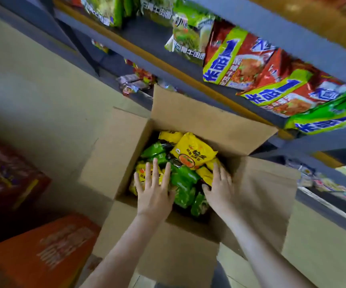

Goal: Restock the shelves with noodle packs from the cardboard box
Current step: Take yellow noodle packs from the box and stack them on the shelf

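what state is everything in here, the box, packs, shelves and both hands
cardboard box: open, flaps folded out, packs inside
noodle packs: yellow and green, heaped loosely in the box
left hand: fingers straight, spread over the packs, gripping nothing
right hand: fingers straight, at the box's right side, gripping nothing
shelves: stocked
shelf packs: red and green, standing at the front edge
orange carton: looks shut
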The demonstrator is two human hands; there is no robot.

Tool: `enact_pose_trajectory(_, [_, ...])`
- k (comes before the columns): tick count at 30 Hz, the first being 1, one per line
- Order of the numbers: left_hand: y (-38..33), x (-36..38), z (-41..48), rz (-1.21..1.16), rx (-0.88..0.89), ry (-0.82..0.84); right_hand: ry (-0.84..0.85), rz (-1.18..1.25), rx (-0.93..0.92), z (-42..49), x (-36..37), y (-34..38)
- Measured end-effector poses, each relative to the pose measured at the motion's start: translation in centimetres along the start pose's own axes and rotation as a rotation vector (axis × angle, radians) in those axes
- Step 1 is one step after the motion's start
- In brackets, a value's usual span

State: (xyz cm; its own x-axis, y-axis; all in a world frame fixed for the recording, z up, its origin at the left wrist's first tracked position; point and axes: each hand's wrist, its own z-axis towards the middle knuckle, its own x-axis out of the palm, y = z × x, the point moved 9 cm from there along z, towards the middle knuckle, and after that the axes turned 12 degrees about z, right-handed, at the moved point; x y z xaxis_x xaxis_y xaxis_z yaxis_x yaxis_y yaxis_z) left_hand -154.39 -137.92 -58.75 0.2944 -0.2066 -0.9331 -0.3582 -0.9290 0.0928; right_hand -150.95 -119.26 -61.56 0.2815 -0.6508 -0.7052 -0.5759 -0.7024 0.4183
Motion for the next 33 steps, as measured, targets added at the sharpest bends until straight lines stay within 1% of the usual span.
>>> enact_pose_trajectory(4, [-2.1, 4.5, 2.7, -0.009, 0.03, -0.052, -0.109, 0.006, -0.004, 7.4, 1.6, -0.3])
enact_pose_trajectory(6, [-2.8, 6.3, 3.6, -0.004, 0.033, -0.033, -0.157, -0.049, -0.032, 10.3, 2.3, 0.2])
enact_pose_trajectory(8, [-3.5, 7.1, 4.2, -0.012, 0.048, -0.018, -0.202, -0.127, -0.02, 12.1, 2.5, 0.4])
enact_pose_trajectory(11, [-4.4, 8.2, 4.7, -0.046, 0.078, 0.132, -0.263, -0.164, -0.03, 12.6, 2.3, 0.5])
enact_pose_trajectory(12, [-4.4, 7.8, 4.8, -0.042, 0.075, 0.124, -0.267, -0.173, -0.057, 12.3, 2.3, 0.8])
enact_pose_trajectory(15, [-4.2, 5.7, 4.9, 0.012, 0.045, -0.027, -0.298, -0.233, -0.21, 10.1, 2.2, 2.2])
enact_pose_trajectory(19, [-4.6, 0.7, 4.3, 0.046, 0.065, -0.19, -0.352, -0.289, -0.399, 5.1, -0.1, 4.5])
enact_pose_trajectory(23, [-5.9, -5.8, 2.5, 0.168, 0.174, -0.228, -0.448, -0.309, -0.57, -1.5, -4.9, 7.3])
enact_pose_trajectory(25, [-6.4, -9.0, 1.2, 0.182, 0.228, -0.265, -0.492, -0.327, -0.651, -5.0, -7.5, 8.6])
enact_pose_trajectory(27, [-7.1, -13.2, -0.8, 0.152, 0.305, -0.344, -0.556, -0.337, -0.707, -8.8, -10.9, 9.9])
enact_pose_trajectory(30, [-8.3, -18.9, -3.9, 0.077, 0.392, -0.464, -0.64, -0.319, -0.734, -13.8, -15.5, 11.0])
enact_pose_trajectory(33, [-10.2, -23.8, -7.1, 0.059, 0.487, -0.507, -0.69, -0.278, -0.749, -18.3, -19.3, 10.4])
